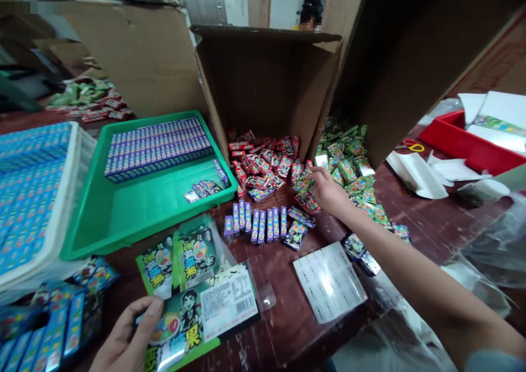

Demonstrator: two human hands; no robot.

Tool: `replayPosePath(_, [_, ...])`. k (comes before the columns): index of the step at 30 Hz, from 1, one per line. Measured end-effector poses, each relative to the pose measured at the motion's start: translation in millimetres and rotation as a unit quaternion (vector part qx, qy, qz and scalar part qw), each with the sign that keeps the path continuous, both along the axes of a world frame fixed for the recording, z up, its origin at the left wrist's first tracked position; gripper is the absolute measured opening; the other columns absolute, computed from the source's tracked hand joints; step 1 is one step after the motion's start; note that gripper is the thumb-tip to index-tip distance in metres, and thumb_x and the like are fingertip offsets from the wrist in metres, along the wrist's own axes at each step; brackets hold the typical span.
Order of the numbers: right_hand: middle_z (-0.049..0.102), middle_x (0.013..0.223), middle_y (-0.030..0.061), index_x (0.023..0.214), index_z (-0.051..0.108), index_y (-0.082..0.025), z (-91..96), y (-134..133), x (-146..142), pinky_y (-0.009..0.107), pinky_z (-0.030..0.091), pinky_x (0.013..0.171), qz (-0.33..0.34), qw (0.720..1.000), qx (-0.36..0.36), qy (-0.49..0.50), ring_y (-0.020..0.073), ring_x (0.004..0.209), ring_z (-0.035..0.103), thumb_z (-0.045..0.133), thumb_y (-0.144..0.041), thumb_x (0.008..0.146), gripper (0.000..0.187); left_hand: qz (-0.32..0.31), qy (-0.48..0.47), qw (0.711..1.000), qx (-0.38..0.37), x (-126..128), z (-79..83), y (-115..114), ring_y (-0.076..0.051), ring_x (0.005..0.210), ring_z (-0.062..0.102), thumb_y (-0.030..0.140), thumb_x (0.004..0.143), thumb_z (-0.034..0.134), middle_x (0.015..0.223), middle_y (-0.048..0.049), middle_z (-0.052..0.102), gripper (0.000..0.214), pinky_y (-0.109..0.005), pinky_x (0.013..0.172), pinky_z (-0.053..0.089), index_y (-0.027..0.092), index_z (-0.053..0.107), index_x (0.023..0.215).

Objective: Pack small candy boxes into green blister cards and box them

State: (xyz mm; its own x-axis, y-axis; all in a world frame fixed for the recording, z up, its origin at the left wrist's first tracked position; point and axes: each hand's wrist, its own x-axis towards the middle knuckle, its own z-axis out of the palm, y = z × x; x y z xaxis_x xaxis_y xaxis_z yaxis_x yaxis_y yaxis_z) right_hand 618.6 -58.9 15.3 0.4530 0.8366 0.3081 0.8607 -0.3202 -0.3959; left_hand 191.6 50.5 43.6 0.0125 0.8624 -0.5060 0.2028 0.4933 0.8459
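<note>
My left hand (130,333), at the lower left, is closed on the edge of a flat green-and-black printed candy package (191,325) with a white barcode label and a clear plastic flap. Two similar green packages (197,254) lie just beyond it on the table. My right hand (327,191) reaches across to where small red boxes (263,161) meet small green boxes (349,169). Its fingers are bent together among them; what they pinch, if anything, I cannot make out. Short of that hand, several small purple boxes (269,224) stand in a row.
A green tray (164,207) holds rows of purple boxes; left of it stands a white crate (68,180) of blue boxes. Open cardboard cartons (267,81) rise behind. A silvery square pack (329,284), yellow-handled scissors (415,146) and a red bin (460,147) lie rightward.
</note>
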Motion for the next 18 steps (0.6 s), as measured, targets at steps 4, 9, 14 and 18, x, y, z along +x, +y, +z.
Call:
replayPosePath(4, [0.056, 0.132, 0.0132, 0.117, 0.057, -0.023, 16.6, -24, -52, 0.046, 0.050, 0.107, 0.076, 0.993, 0.066, 0.063, 0.0259, 0.129, 0.056, 0.045, -0.015, 0.093, 0.028, 0.044, 0.018, 0.999, -0.007, -20, -0.7, -3, -0.016, 0.057, 0.061, 0.047, 0.031, 0.095, 0.070, 0.0034, 0.070, 0.062, -0.020, 0.040, 0.047, 0.024, 0.067, 0.081])
replayPosePath(9, [0.056, 0.135, 0.0118, 0.121, 0.056, -0.025, -3.2, -52, -156, 0.043, 0.048, 0.108, 0.216, 0.931, 0.045, 0.292, 0.0244, 0.131, 0.056, 0.055, -0.019, 0.095, 0.026, 0.035, -0.030, 0.998, -0.047, -66, -18.0, -20, -0.015, 0.053, 0.063, 0.056, 0.048, 0.095, 0.064, 0.0070, 0.064, 0.063, -0.021, 0.050, 0.055, 0.026, 0.062, 0.093])
replayPosePath(14, [0.052, 0.145, 0.0126, 0.136, 0.052, -0.026, -30.2, -59, -202, 0.052, 0.047, 0.108, 0.270, 0.942, -0.085, 0.182, 0.0302, 0.131, 0.053, 0.062, -0.030, 0.095, 0.043, 0.075, -0.009, 0.996, -0.047, -119, -27.4, -40, -0.015, 0.046, 0.062, 0.055, 0.052, 0.095, 0.063, 0.0083, 0.062, 0.063, -0.022, 0.044, 0.052, 0.027, 0.059, 0.097])
replayPosePath(18, [0.053, 0.144, 0.0179, 0.148, 0.044, -0.022, -28.1, -53, -211, 0.064, 0.044, 0.104, 0.232, 0.966, -0.086, 0.080, 0.0409, 0.128, 0.050, 0.075, -0.066, 0.077, 0.089, 0.101, 0.002, 0.994, -0.045, -139, -27.7, -51, -0.016, 0.047, 0.062, 0.051, 0.050, 0.096, 0.065, 0.0093, 0.065, 0.065, -0.022, 0.042, 0.051, 0.028, 0.060, 0.098])
